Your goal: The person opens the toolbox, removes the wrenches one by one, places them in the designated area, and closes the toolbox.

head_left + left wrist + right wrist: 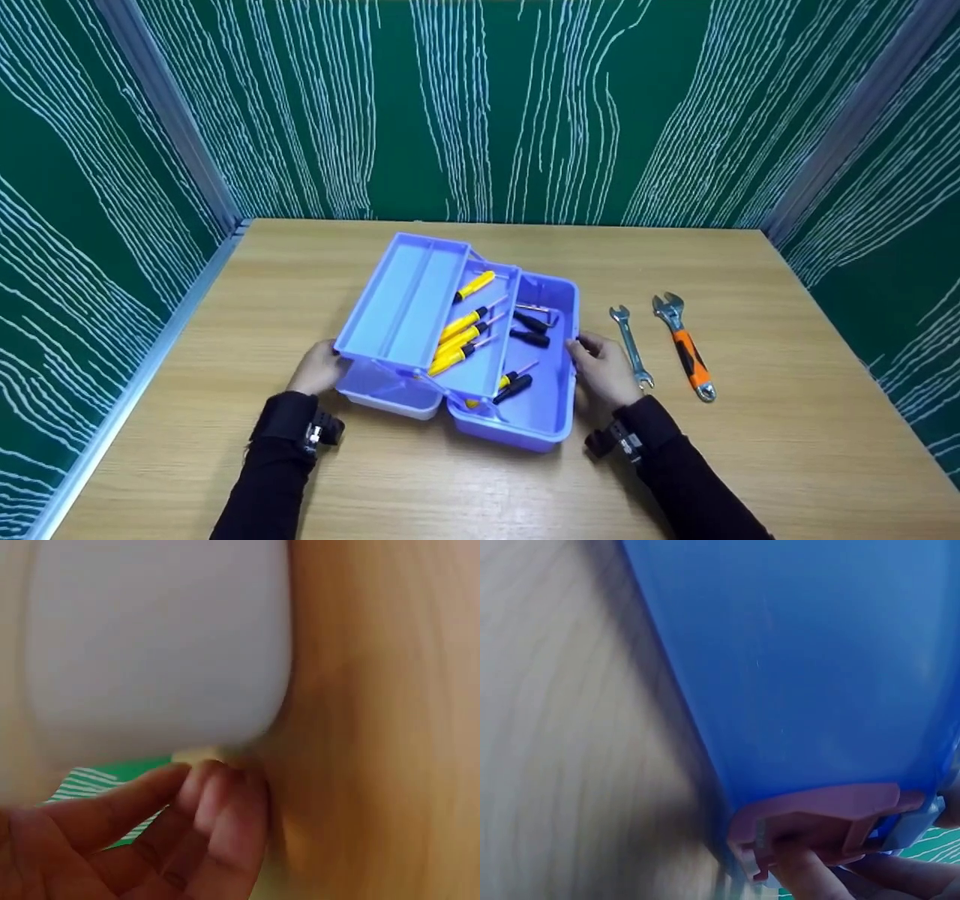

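Note:
A purple plastic toolbox (510, 433) stands unfolded on the table, its divided upper tray (390, 300) swung out left above the lid (386, 401). Yellow-handled screwdrivers (461, 324) lie in the middle tray, and black-handled tools (531, 338) in the bottom. My left hand (317, 367) holds the toolbox's left side with bent fingers (232, 821) at the pale lid's corner; the upper tray partly hides them. On the opposite side, my right hand (606, 373) grips the wall, thumb near the rim and fingers (806, 870) at the pinkish latch (817, 806).
To the right of my right hand lie a double open-ended wrench (631, 346) and an adjustable wrench (688, 352) with an orange and black handle. Green walls with white lines (517, 150) rise behind and beside the wooden table (300, 262).

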The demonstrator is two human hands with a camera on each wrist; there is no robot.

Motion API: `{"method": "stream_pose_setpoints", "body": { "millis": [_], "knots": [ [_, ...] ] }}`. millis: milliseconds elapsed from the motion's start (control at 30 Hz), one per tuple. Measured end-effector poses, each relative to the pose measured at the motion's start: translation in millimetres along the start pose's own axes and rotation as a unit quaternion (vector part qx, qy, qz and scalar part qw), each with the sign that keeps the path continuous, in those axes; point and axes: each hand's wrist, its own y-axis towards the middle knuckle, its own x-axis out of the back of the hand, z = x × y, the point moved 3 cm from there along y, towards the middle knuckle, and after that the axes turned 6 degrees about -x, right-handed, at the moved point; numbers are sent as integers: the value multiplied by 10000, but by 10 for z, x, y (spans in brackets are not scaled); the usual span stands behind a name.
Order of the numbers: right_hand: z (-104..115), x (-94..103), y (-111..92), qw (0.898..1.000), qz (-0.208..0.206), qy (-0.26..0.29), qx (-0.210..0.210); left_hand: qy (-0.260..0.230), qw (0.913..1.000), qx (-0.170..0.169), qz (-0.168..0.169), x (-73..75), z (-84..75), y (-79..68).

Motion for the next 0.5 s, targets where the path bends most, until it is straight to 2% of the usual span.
{"method": "stream_pose_setpoints", "body": {
  "millis": [100, 167, 333, 500],
  "knots": [
    [-2, 2, -2, 10000, -15, 22, 41, -160, 9993, -329, -36, -53, 4, -10],
    [-1, 2, -3, 9999, -63, 3, 124, -70, 9991, -419, -18, -69, -14, -25],
    [-3, 0, -3, 9997, -164, -79, 190, -65, 9995, -309, 83, -76, -28, -35],
    [-5, 0, -5, 9999, -94, -63, 63, -154, 9997, -175, 82, -55, -53, -32]
  ]
}}
